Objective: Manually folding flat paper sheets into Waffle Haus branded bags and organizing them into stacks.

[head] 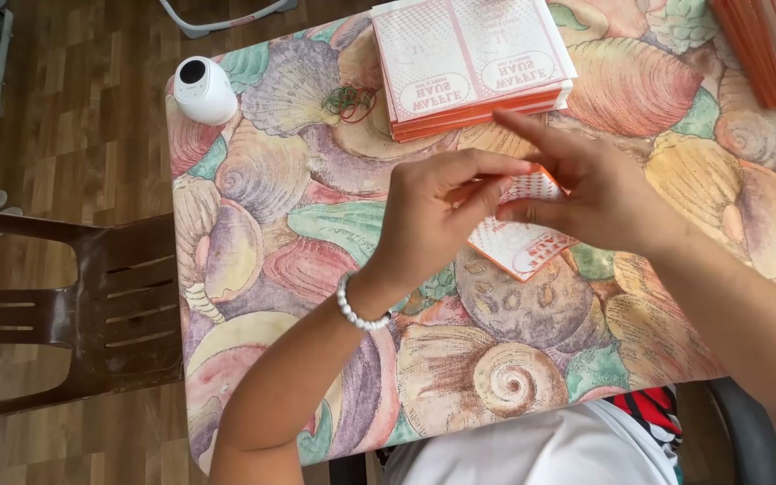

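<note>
Both hands are meeting over the middle of the worktop [253, 216], which is wearing a cloth with big painted seashells. I am watching the left hand [433, 220] curling its fingers shut around one edge of a small paper bag [523, 242]. My right hand [599, 193] is pinching the same bag from the other side, with one finger sticking out straight. So each hand is closed on the bag, and the bag is tilting just above the cloth, between the two hands.

Behind the bag, a neat stack of flat bags [473, 67] with orange edges is waiting. A little bunch of rubber bands [350, 103] is lying just left of that stack. Further left, near the corner, a small white camera [204, 90] is standing. Another orange stack [765, 49] is sitting far to the right of the first stack.

I am guessing the work is only partway along. One bag is being handled, and many flat ones are lying untouched in the stacks.

Some things are hard to see. My hands are covering most of the bag, so I cannot tell how it is being folded or opened. That right stack is being cut off by the picture edge. A brown chair [92, 305] is standing left of the worktop.
</note>
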